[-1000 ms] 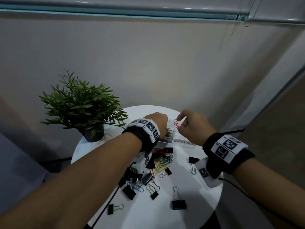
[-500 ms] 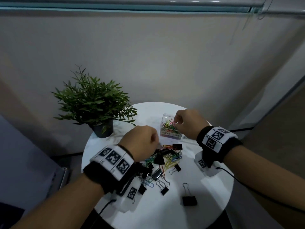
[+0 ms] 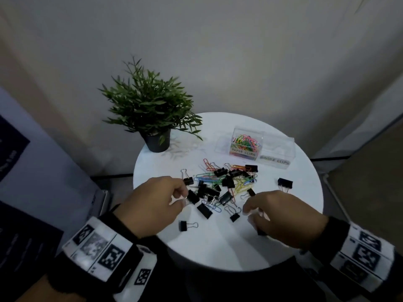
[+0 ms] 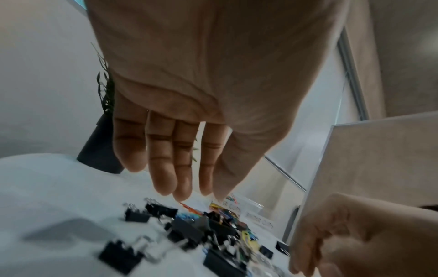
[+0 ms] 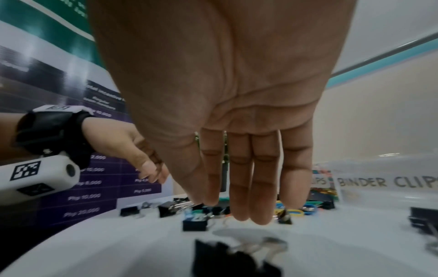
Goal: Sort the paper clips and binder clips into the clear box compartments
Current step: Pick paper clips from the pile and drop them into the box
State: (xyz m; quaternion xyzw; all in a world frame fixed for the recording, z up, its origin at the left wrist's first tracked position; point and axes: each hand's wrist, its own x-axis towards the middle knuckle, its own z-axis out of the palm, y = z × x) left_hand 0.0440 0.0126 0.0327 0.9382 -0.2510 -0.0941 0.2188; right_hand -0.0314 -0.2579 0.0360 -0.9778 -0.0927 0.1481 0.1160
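A clear box [image 3: 278,147] stands at the table's back right. Its compartment labelled PAPER CLIPS [image 3: 245,144] holds several coloured paper clips; the one labelled BINDER CLIPS [image 3: 275,161] [image 5: 388,182] looks empty. A mixed pile of black binder clips and coloured paper clips [image 3: 222,186] [image 4: 213,228] lies mid-table. My left hand [image 3: 184,196] [image 4: 184,195] hovers at the pile's left edge, fingers extended, holding nothing. My right hand [image 3: 248,214] [image 5: 237,211] hangs with straight fingers at the pile's near right, just over a black binder clip [image 3: 260,232] [image 5: 237,260] that it partly hides.
The round white table [image 3: 218,247] is small, with its edge close under both wrists. A potted plant [image 3: 150,105] stands at the back left. Loose binder clips lie apart from the pile at the right [image 3: 285,183] and the near left [image 3: 184,226].
Both hands have drawn back from the box to the near side of the pile. The pink paper clip pinched by the right hand a second ago is gone from it. The view has tilted down.
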